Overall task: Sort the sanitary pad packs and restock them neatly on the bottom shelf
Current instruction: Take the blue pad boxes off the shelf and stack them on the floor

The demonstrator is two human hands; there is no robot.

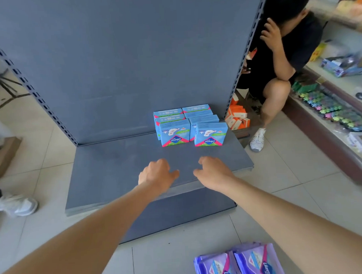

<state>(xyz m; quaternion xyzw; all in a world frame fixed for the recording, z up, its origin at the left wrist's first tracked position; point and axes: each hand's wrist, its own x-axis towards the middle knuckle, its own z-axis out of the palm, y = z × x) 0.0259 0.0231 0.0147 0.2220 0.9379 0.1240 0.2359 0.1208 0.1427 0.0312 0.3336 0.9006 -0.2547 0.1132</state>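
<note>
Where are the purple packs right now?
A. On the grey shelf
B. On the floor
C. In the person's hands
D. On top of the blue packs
B: the purple packs lie on the tiled floor in front of the bottom shelf, which holds only blue packs; the left hand and right hand hold nothing.

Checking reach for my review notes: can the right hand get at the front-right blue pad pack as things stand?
Probably yes. The right hand hovers empty over the bottom shelf, and nothing lies between it and the front-right blue pad pack.
</note>
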